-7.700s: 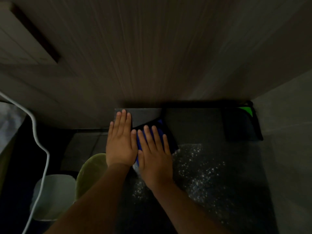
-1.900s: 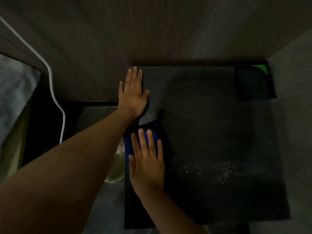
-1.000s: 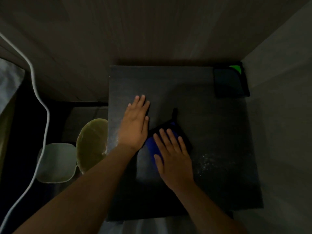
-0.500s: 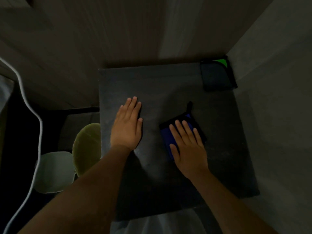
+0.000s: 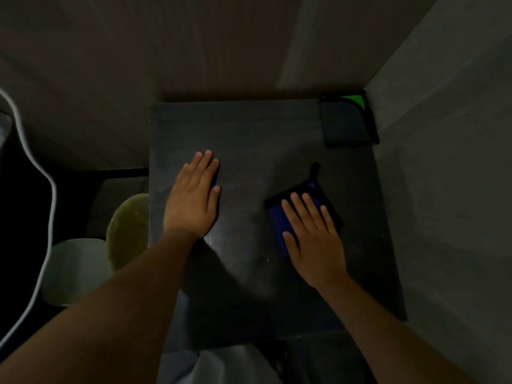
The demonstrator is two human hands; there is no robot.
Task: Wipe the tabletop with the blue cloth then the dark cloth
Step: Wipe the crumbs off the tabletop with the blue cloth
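A small dark tabletop [image 5: 249, 134] fills the middle of the dim view. My right hand [image 5: 313, 239] lies flat on the folded blue cloth [image 5: 277, 220], which has a black edge and a black loop pointing away from me; it sits right of centre. My left hand [image 5: 194, 198] rests flat on the bare tabletop to the left, fingers together, holding nothing. The dark cloth [image 5: 347, 123], with a green corner, lies folded in the far right corner, untouched.
A wood-grain wall [image 5: 221, 45] stands behind the table and a grey wall [image 5: 448, 162] runs along its right side. Left of the table, lower down, are a yellow-green bin [image 5: 127, 228], a pale container [image 5: 74, 270] and a white cable [image 5: 41, 173].
My right hand has slid the blue cloth from the left side of the table to right of centre. My left hand has drawn back from the far left corner toward the middle left.
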